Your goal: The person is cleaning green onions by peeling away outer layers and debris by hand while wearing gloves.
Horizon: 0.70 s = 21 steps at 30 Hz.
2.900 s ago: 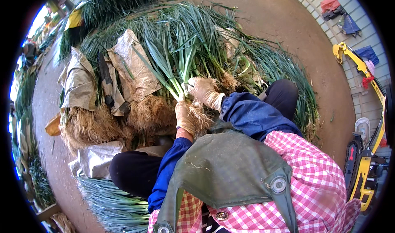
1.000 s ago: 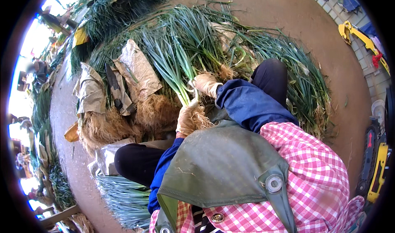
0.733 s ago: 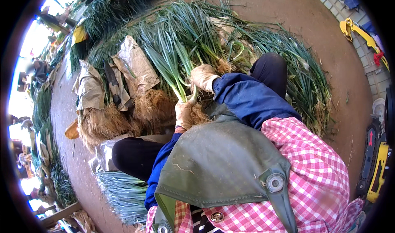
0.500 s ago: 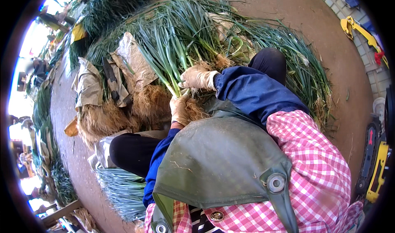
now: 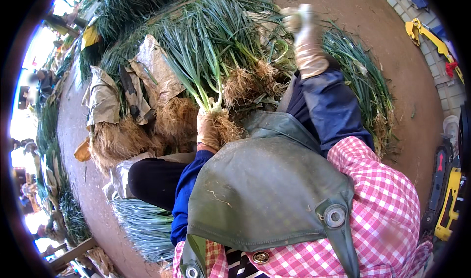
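Gripping the bunch [image 5: 206,77] at its roots with left hand [image 5: 208,131], keeping stalks together, right hand [image 5: 301,27] reaching beyond the bunch, fingers blurred, grip unclear.

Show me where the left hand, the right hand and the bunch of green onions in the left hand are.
left hand [image 5: 208,131], head view, on the gloved knuckles.
right hand [image 5: 300,20], head view, on the raised glove.
bunch of green onions [image 5: 198,69], head view, on the green stalks.
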{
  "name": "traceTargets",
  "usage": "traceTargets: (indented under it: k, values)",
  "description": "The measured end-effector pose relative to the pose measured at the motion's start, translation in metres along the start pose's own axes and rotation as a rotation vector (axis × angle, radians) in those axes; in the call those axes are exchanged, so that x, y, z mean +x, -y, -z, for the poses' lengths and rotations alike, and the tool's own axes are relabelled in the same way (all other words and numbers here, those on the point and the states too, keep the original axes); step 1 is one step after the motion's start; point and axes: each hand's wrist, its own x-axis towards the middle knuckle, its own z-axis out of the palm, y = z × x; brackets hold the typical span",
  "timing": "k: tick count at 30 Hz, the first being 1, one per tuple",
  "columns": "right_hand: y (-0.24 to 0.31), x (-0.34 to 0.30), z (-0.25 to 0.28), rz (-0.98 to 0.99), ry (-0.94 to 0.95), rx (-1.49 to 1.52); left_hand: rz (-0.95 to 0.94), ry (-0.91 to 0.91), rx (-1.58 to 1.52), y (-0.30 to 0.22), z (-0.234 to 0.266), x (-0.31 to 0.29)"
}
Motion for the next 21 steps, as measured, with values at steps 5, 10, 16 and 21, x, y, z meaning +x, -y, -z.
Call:
traceTargets:
  k: [5,10,16,21]
  values:
    - [-0.013,-0.021,0.017,-0.291,0.038,0.240,-0.038,0.074,0.018,0.000,0.007,0.004]
    - [-0.101,-0.131,-0.064,-0.689,0.890,-0.265,-0.032,0.147,0.059,-0.004,-0.013,0.000]
    - [-0.156,-0.162,-0.073,-0.388,0.980,-0.590,-0.007,0.193,0.104,-0.019,-0.027,-0.016]
    - [-0.106,-0.163,-0.083,-1.024,0.936,0.352,-0.217,0.100,0.203,-0.004,-0.008,0.001]
